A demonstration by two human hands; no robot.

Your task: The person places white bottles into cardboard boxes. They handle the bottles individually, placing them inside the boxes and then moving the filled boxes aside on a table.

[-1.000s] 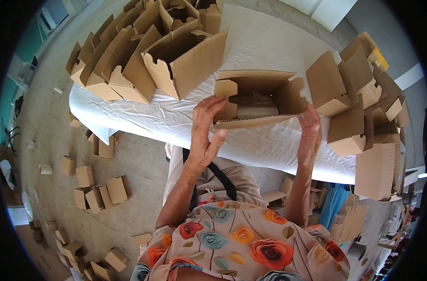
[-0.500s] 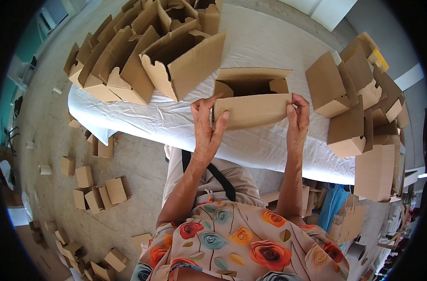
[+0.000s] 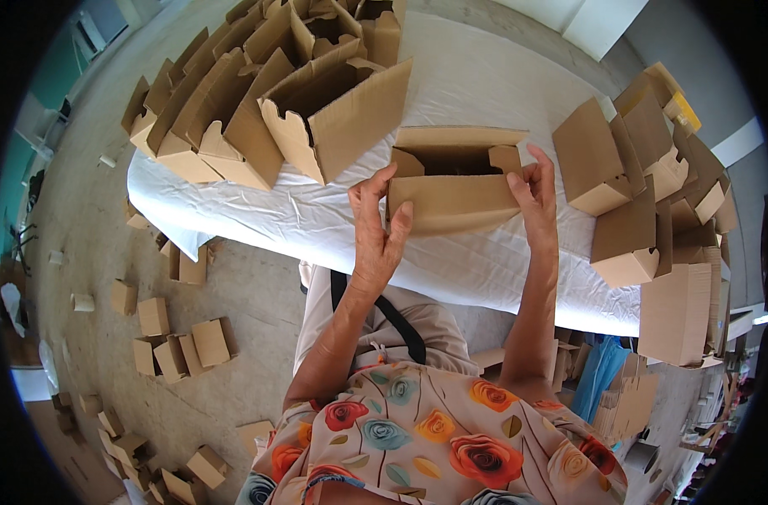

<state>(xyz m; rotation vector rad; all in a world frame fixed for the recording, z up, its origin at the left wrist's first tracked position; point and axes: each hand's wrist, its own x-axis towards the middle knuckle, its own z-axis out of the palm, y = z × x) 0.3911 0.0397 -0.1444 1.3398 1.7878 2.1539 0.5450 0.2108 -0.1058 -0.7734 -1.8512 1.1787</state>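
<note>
An open-topped brown cardboard box (image 3: 455,206) rests on the white-covered table in front of me, its long front panel facing me and its inside in shadow. My left hand (image 3: 377,215) grips the box's left end, thumb on the front panel and fingers up along the side. At the right end, my right hand (image 3: 535,189) has its thumb over the front panel's top corner, with the fingers raised outside the end wall. Small flaps stand folded in at both short ends. Just beyond my left hand is a larger open carton (image 3: 342,122).
Rows of open cartons (image 3: 224,109) crowd the table's far left. More open boxes (image 3: 624,240) are stacked along its right side. White cloth (image 3: 468,67) covers the table. Small boxes (image 3: 182,349) lie on the floor at left; a blue plastic sheet (image 3: 597,374) hangs below the table's right.
My right thumb has moved up and inward onto the box's top front corner, and the right fingers have lifted. My left hand keeps its hold.
</note>
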